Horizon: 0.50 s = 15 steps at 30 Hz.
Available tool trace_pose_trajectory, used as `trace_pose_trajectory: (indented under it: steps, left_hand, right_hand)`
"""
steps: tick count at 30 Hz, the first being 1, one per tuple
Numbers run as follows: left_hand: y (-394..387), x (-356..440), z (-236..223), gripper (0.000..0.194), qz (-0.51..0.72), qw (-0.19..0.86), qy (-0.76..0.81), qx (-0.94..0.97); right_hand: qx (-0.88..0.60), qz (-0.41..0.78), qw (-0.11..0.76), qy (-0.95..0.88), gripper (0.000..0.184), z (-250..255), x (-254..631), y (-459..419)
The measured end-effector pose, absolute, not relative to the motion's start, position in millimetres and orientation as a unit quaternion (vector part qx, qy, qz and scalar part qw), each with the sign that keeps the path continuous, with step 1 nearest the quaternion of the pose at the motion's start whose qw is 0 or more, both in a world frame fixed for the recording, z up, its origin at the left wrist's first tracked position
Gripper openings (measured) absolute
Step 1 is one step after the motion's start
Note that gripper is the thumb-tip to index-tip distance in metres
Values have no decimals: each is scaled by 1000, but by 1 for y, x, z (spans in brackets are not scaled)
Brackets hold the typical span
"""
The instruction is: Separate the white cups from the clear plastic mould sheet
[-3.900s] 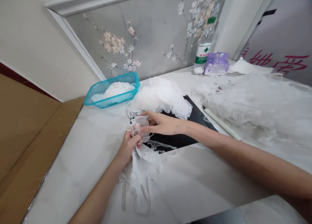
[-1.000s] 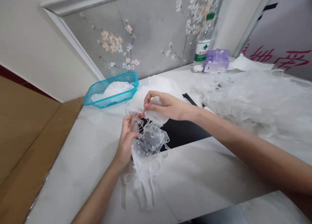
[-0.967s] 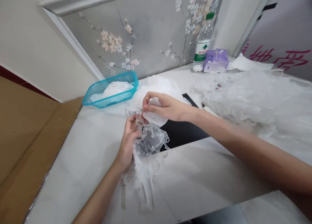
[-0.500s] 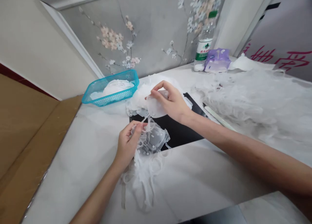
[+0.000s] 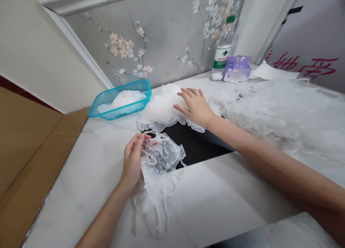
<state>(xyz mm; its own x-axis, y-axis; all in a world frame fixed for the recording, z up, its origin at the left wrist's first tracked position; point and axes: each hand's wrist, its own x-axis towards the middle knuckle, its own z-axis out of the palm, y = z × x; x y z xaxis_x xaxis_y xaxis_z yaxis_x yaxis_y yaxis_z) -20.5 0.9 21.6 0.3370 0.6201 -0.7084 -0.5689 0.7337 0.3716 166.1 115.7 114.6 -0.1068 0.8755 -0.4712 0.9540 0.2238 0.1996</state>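
My left hand (image 5: 134, 152) pinches thin, translucent white strips (image 5: 156, 147) between thumb and fingers. They look like narrow offcuts, and some hang in a tangle over the table's front. Under them, clear rounded sheets (image 5: 172, 156) with small dots along their edges lie on a black mat (image 5: 201, 147). My right hand (image 5: 195, 108) is open, fingers spread, over a pile of frosted white rounded pieces (image 5: 161, 106) behind the mat. Its fingertips are at the pile; whether they touch it I cannot tell.
A blue plastic basket (image 5: 118, 113) with white pieces in it stands at the back left. On the right lies a large heap of translucent scraps (image 5: 283, 115). Behind it are a water bottle (image 5: 222, 55) with a green cap and a purple tissue pack (image 5: 237, 68). Cardboard (image 5: 32, 140) borders the left.
My right hand has let go of a frosted rounded piece over the pile, spread its fingers and shifted right. My left hand has moved slightly left and down, still pinching the strips.
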Motion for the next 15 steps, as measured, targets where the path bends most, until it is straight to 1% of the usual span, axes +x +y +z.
trace_pose_trajectory:
  steps: [1,2,3,5,7,8,9,12,13,14,15]
  left_hand:
    - [1,-22,22,27,364,822,439,7]
    - [2,-23,22,27,366,823,434,-8]
    - [2,-24,22,27,369,822,434,-12]
    - [2,-25,20,27,379,810,447,6]
    - [1,-25,13,30,390,791,469,49]
    - [0,-24,8,33,393,782,477,77]
    - [-1,-23,3,37,391,777,481,111]
    - [-2,-22,-11,59,346,787,463,216]
    - [-2,-22,-14,65,325,796,447,246]
    - [-1,-24,-15,64,306,804,429,275]
    - [0,-26,-15,58,289,807,414,308]
  right_hand:
    - [610,-81,233,753,45,115,156,113]
    - [600,-116,217,761,44,116,144,110]
    - [578,-182,219,765,42,117,132,105]
    - [519,-332,287,733,35,118,113,96]
    - [476,-408,354,694,22,117,102,90]
    - [477,-420,362,682,19,117,100,89]
    - [496,-427,351,670,20,117,100,90]
    - [626,-439,272,584,24,122,109,105]
    - [674,-429,262,542,23,126,113,113]
    - [710,-408,268,507,22,131,117,122]
    - [735,-374,292,484,20,138,121,130]
